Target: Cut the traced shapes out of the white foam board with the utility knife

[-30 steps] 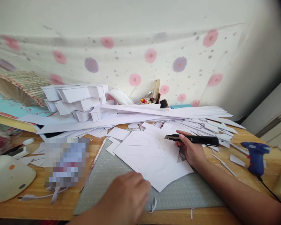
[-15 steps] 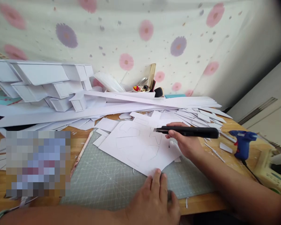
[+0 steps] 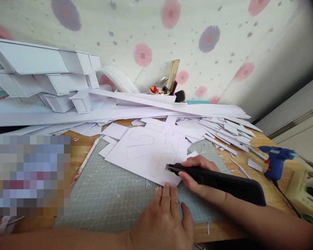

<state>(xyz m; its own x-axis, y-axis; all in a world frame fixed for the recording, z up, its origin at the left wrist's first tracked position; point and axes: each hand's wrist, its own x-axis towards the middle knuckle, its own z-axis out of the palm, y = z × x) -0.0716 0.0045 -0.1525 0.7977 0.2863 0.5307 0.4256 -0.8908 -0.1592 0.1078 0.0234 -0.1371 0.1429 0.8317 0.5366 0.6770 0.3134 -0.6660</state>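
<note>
A white board [image 3: 138, 156] with pencil outlines, a star among them, lies at an angle on the green cutting mat [image 3: 101, 198]. In my right hand [image 3: 198, 173] is a black utility knife [image 3: 224, 182], its blade at the board's lower right part, over a drawn shape. Whether the blade touches the surface I cannot tell. My left hand [image 3: 164, 211] rests flat with fingers stretched, the fingertips on the board's near edge. Its thumb stands apart from the fingers over the mat.
White card strips and offcuts [image 3: 229, 133] are heaped at the back right. A blue glue gun [image 3: 275, 159] stands at the right beside a power strip [image 3: 304, 194]. Folded white box forms [image 3: 54, 83] and long boards [image 3: 135, 113] fill the back left. A pixelated patch covers the left.
The knife in my right hand has moved down and nearer, from beside the star to the board's lower part. My left hand stays at the near edge. The view has shifted slightly.
</note>
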